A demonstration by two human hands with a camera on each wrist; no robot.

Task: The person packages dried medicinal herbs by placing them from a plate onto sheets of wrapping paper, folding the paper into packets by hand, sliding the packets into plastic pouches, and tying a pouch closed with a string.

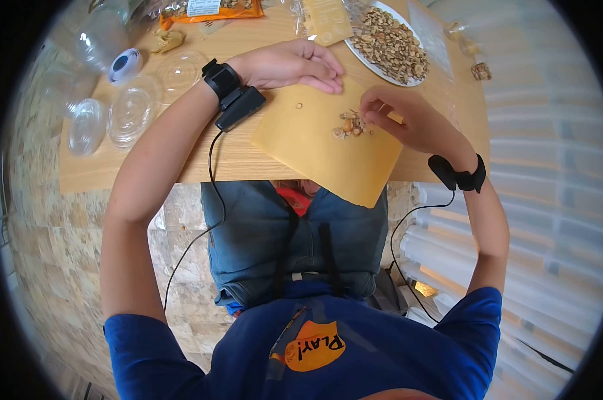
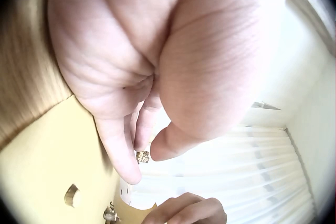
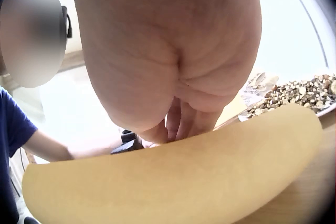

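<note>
A sheet of yellow paper (image 1: 315,150) lies on the table and overhangs its front edge. On it sits a small heap of dried brown and cream pieces (image 1: 349,127), with one piece (image 1: 299,105) apart to the left. My left hand (image 1: 293,65) rests on its side at the paper's far edge, fingers loosely bent and nothing visible in them. Bent over the heap from the right is my right hand (image 1: 408,119), thumb and fingertips close together right at the pieces. I cannot tell whether a piece is between them.
A white plate (image 1: 423,80) heaped with similar pieces stands at the back right. Clear plastic lids (image 1: 133,110), a roll of tape (image 1: 125,66) and a crumpled brown scrap (image 1: 168,41) lie at the left. An orange packet (image 1: 238,12) is at the back. White curtains hang at the right.
</note>
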